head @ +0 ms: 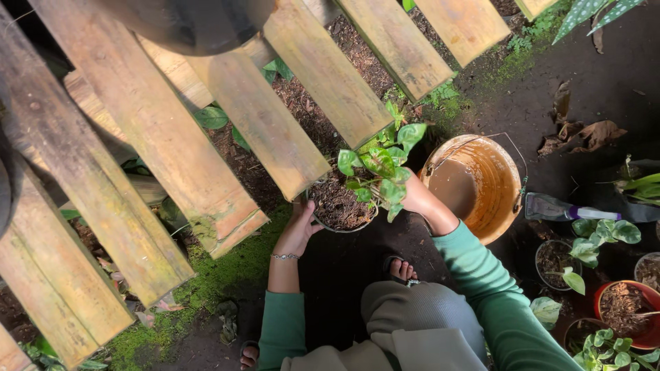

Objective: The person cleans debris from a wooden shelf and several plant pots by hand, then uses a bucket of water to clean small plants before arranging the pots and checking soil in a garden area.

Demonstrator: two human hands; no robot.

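The left hand (297, 230) grasps the rim of a small pot (337, 206) with a green plant, and the right hand (412, 199) holds its other side, partly hidden by leaves. The pot is close against the ends of the wooden planks (275, 130), with an orange bucket (481, 185) just beside on the right and open dark ground below.

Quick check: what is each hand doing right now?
Left hand: gripping the rim of the potted plant.
Right hand: against the pot's other side, fingers hidden by leaves; grip cannot be told.
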